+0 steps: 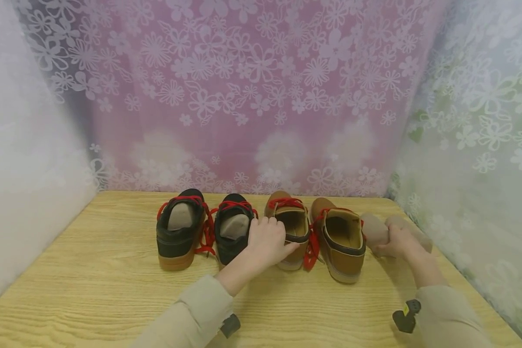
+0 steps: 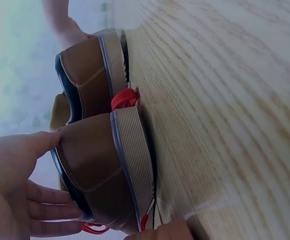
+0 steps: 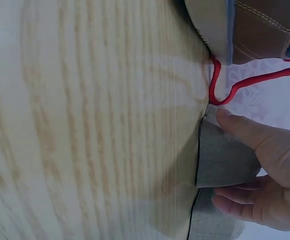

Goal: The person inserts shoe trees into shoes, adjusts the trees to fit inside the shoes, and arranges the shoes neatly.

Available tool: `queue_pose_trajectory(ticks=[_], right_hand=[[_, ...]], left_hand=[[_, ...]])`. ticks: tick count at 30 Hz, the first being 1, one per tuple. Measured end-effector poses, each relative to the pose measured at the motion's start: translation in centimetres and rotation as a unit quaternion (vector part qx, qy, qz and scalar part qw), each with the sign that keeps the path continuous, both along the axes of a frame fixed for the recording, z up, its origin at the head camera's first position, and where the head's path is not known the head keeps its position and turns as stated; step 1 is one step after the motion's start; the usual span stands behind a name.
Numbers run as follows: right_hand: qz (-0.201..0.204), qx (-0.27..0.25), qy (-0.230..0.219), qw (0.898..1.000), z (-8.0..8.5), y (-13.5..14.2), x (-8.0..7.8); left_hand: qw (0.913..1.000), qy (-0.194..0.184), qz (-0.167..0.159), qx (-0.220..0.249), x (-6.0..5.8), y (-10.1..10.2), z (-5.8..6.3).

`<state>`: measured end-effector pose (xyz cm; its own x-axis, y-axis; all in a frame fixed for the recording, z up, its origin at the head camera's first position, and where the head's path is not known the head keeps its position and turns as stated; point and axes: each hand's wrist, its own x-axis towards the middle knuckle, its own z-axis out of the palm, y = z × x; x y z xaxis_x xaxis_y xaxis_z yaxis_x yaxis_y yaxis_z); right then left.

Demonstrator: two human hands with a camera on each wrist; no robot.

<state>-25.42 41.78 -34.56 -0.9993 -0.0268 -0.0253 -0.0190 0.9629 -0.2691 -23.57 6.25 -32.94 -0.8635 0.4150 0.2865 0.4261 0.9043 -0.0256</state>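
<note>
On wood-grain table point(image 1: 91, 280): stitched brown shoes point(image 2: 87, 152), rounded greyish forms point(image 3: 229, 155).

A hand could pass over the open front of the table point(image 1: 313, 314) between the sleeves point(image 1: 450, 314), or along its left side. Farther back, the black shoes point(image 1: 174, 247) and brown shoes point(image 1: 348, 263) form a barrier, red laces point(image 1: 208, 237) cluttering the gap within each pair. The left hand point(image 1: 267, 239) obstructs the middle; the right hand point(image 1: 398, 241) and grey objects point(image 1: 373, 228) crowd the right end.
</note>
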Motion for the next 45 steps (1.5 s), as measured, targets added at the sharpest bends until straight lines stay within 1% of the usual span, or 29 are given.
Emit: queue_pose_trajectory(ticks=[5, 10, 18, 27, 33, 35, 42, 45], right_hand=[[-0.003, -0.009, -0.003, 1.0, -0.4, -0.3, 0.0], [-0.013, -0.006, -0.014, 1.0, -0.5, -0.4, 0.0], [-0.025, 0.0, -0.023, 0.999, -0.7, -0.1, 0.2], [-0.015, 0.01, -0.003, 1.0, -0.4, 0.1, 0.3], [-0.017, 0.028, 0.043, 0.999, 0.1, 0.3, 0.3], [-0.017, 0.03, 0.052, 0.998, 0.3, 0.3, 0.4], [-0.035, 0.037, 0.047, 0.998, 0.9, 0.5, 0.8], [-0.032, 0.033, 0.049, 0.998, 1.1, 0.5, 1.1]], left_hand=[[0.9999, -0.01, 0.006, -0.004, 0.0, -0.1, 0.0], [0.9997, -0.019, 0.01, -0.009, -0.1, -0.1, 0.0], [1.0, -0.002, -0.002, -0.007, -0.1, 0.0, 0.0], [0.9997, 0.0, -0.007, -0.023, -0.2, 0.0, 0.2], [0.9995, 0.005, -0.009, -0.03, -0.2, -0.1, 0.1], [0.9995, 0.007, -0.008, -0.031, -0.2, -0.2, 0.1], [0.9996, 0.0, -0.014, -0.026, -0.1, -0.3, 0.1], [0.9996, -0.004, -0.016, -0.024, -0.2, -0.3, 0.1]])
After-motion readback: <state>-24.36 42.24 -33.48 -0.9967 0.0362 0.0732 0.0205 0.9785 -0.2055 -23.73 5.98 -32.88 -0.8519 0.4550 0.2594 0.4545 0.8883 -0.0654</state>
